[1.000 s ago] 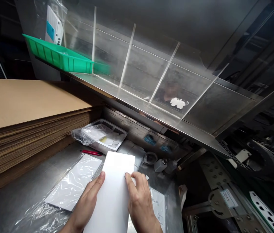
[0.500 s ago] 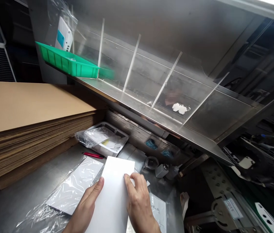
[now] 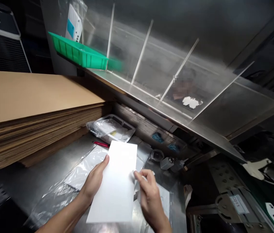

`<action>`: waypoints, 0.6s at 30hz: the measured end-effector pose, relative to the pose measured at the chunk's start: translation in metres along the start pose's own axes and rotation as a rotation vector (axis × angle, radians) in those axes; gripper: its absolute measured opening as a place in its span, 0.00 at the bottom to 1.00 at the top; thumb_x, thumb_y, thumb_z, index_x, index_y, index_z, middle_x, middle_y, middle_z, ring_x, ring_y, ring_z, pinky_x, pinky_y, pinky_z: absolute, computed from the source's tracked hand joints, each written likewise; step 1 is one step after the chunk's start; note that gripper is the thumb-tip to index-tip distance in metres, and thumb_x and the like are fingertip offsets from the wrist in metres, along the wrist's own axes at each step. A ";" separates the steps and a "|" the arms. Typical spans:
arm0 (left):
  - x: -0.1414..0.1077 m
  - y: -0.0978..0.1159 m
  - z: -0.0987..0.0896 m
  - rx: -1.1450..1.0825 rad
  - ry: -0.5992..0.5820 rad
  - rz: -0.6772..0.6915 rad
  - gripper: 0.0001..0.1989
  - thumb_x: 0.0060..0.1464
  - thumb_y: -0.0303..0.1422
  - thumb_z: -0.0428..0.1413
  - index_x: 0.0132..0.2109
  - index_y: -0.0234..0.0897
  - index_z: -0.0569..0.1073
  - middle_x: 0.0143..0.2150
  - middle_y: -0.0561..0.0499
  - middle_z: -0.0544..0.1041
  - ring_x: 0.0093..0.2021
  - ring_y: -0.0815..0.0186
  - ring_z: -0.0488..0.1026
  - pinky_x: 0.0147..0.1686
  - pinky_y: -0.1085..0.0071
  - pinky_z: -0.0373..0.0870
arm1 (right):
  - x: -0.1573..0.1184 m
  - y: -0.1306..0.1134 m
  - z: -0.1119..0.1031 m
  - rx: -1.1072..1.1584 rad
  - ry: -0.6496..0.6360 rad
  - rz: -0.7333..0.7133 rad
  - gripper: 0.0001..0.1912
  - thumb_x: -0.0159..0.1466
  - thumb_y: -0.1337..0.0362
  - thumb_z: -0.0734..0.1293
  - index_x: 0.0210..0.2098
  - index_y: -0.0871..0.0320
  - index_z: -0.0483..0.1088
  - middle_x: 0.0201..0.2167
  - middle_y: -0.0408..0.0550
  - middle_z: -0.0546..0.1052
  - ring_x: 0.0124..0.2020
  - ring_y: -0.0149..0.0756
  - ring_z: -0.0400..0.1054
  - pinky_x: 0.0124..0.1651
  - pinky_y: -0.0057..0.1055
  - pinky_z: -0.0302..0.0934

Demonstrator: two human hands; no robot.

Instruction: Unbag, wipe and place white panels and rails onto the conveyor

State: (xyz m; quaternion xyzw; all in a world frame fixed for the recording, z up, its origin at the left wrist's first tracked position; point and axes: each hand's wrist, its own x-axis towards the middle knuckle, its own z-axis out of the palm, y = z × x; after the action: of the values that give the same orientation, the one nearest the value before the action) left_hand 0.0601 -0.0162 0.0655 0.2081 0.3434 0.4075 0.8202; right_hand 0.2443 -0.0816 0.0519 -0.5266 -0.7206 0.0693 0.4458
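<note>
White, flat and oblong, the panel (image 3: 117,184) slants over the smooth steel table (image 3: 62,157) in my feed. I see the left hand (image 3: 93,183) clamped on its left edge, thumb on the face. The right hand (image 3: 149,194) has bent fingers at the opposite edge; whether they grip it, I cannot tell. Crinkled clear plastic (image 3: 51,202) spreads to the panel's left, near stacked cardboard (image 3: 37,94).

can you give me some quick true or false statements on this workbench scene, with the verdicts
1. The left hand holds the white sheet. True.
2. The right hand is inside the green tray. False: the right hand is at the sheet's right edge.
3. The green tray sits on the metal shelf. True.
4. The red object lies on the cardboard stack. False: the red object lies on the metal table.
</note>
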 end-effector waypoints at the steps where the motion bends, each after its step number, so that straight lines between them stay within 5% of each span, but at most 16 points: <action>1: 0.003 0.000 -0.003 -0.020 -0.021 0.014 0.26 0.51 0.49 0.52 0.46 0.32 0.73 0.33 0.44 0.80 0.35 0.53 0.77 0.31 0.65 0.74 | -0.006 0.000 -0.004 0.114 0.016 0.073 0.20 0.64 0.71 0.54 0.53 0.52 0.65 0.40 0.51 0.66 0.43 0.35 0.64 0.45 0.35 0.62; 5: 0.013 -0.006 -0.013 -0.052 0.018 0.001 0.23 0.52 0.47 0.53 0.44 0.32 0.74 0.31 0.46 0.80 0.32 0.57 0.77 0.28 0.68 0.73 | -0.031 0.009 -0.011 0.509 0.267 0.527 0.15 0.63 0.60 0.61 0.48 0.54 0.70 0.49 0.48 0.67 0.48 0.34 0.63 0.47 0.29 0.62; 8: 0.015 -0.009 -0.014 -0.061 0.029 -0.021 0.22 0.52 0.46 0.53 0.44 0.31 0.73 0.29 0.46 0.79 0.30 0.57 0.77 0.25 0.68 0.72 | -0.049 0.019 -0.003 0.742 0.415 0.831 0.21 0.57 0.56 0.68 0.47 0.57 0.71 0.53 0.50 0.67 0.51 0.39 0.63 0.49 0.32 0.62; 11: 0.014 -0.010 -0.010 -0.028 0.040 -0.003 0.22 0.52 0.47 0.53 0.44 0.31 0.73 0.28 0.46 0.79 0.29 0.57 0.76 0.24 0.68 0.71 | -0.063 0.025 0.008 0.871 0.477 0.993 0.25 0.51 0.57 0.72 0.47 0.58 0.71 0.52 0.51 0.70 0.52 0.43 0.63 0.49 0.33 0.62; 15: 0.012 -0.009 -0.005 0.111 0.034 0.105 0.26 0.54 0.49 0.49 0.47 0.30 0.71 0.31 0.45 0.79 0.32 0.56 0.76 0.26 0.67 0.71 | -0.067 0.021 0.021 1.047 0.435 1.184 0.34 0.48 0.59 0.74 0.53 0.59 0.65 0.38 0.50 0.78 0.40 0.41 0.72 0.43 0.34 0.66; 18: 0.010 -0.013 0.000 0.194 0.067 0.177 0.29 0.54 0.51 0.48 0.52 0.31 0.68 0.38 0.42 0.79 0.38 0.53 0.75 0.31 0.66 0.71 | -0.056 0.012 0.037 1.164 0.451 1.208 0.37 0.47 0.61 0.74 0.54 0.62 0.63 0.35 0.51 0.79 0.38 0.41 0.73 0.43 0.35 0.66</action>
State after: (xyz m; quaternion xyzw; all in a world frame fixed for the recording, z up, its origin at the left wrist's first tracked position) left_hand 0.0711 -0.0158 0.0541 0.3022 0.3888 0.4496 0.7452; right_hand 0.2289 -0.1086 -0.0086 -0.5083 -0.0619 0.5457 0.6633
